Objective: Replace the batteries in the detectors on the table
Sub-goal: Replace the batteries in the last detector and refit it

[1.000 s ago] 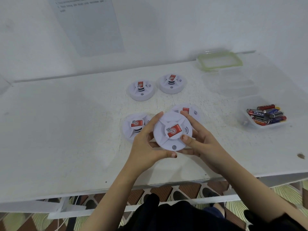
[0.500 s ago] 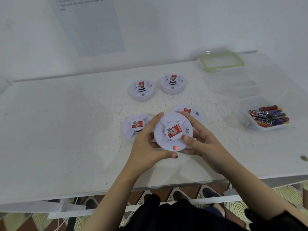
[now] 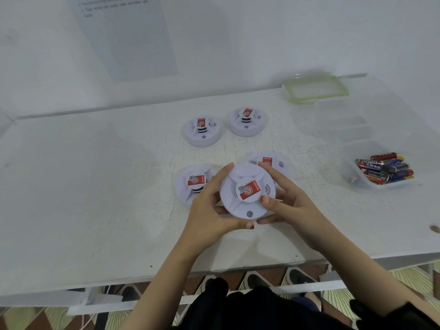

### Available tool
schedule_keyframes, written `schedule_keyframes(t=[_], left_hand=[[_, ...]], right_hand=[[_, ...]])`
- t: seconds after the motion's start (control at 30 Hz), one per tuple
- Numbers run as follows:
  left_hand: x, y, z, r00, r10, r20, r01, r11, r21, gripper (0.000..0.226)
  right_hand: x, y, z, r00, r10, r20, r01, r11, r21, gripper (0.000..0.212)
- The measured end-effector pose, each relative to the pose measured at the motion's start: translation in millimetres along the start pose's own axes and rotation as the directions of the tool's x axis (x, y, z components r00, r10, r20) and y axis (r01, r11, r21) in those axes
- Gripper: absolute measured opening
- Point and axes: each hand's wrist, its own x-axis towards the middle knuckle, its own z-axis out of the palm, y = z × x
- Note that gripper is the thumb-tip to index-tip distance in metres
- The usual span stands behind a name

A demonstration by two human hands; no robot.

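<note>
I hold a round white detector (image 3: 246, 190) with a red label just above the table, face up. My left hand (image 3: 212, 210) grips its left rim with fingers and thumb. My right hand (image 3: 288, 201) grips its right side, thumb pressed near the label. Its small indicator at the front is grey. Behind it lie a detector (image 3: 192, 184) at the left and another detector (image 3: 271, 161) at the right, partly hidden. Two more detectors (image 3: 202, 131) (image 3: 247, 121) sit farther back. A clear tub of batteries (image 3: 385, 169) stands at the right.
A green-rimmed clear lid (image 3: 315, 88) lies at the back right, with clear containers (image 3: 342, 122) in front of it. The white table (image 3: 83, 186) meets the wall at the back; its front edge is close to my body. A paper sheet (image 3: 126, 36) hangs on the wall.
The held detector's indicator glowed red half a second ago and is grey now. Both hands keep the same hold on it.
</note>
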Motion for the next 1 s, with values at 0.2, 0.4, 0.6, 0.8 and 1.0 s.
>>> schedule_keyframes(t=[0.2,0.4,0.6,0.8,1.0], left_hand=[[-0.3,-0.6,-0.1,1.0,-0.006,0.005,0.006,1.0,0.007,0.103],[0.1,-1.1,-1.3,1.0,-0.006,0.001,0.006,1.0,0.019,0.103],[1.1,-1.3,-1.8,1.0,0.002,0.003,-0.002,1.0,0.029,0.103],[3.0,-1.8,-2.8,1.0,0.001,-0.005,-0.001,1.0,0.027,0.103],[4.6,-3.0,-6.6,1.0,0.002,-0.031,0.0,0.999,0.042,0.104]], right_hand=[[1.0,0.8,-1.6,1.0,-0.004,0.003,0.004,1.0,-0.011,0.06],[1.8,-0.2,-1.8,1.0,-0.008,0.014,0.008,1.0,-0.008,0.06],[4.1,-0.5,-2.6,1.0,-0.008,0.025,0.009,1.0,-0.018,0.059],[6.5,-1.7,-2.5,0.999,-0.011,0.034,0.011,1.0,-0.022,0.06],[10.7,-4.8,1.4,1.0,0.0,0.02,0.0,1.0,0.001,0.059]])
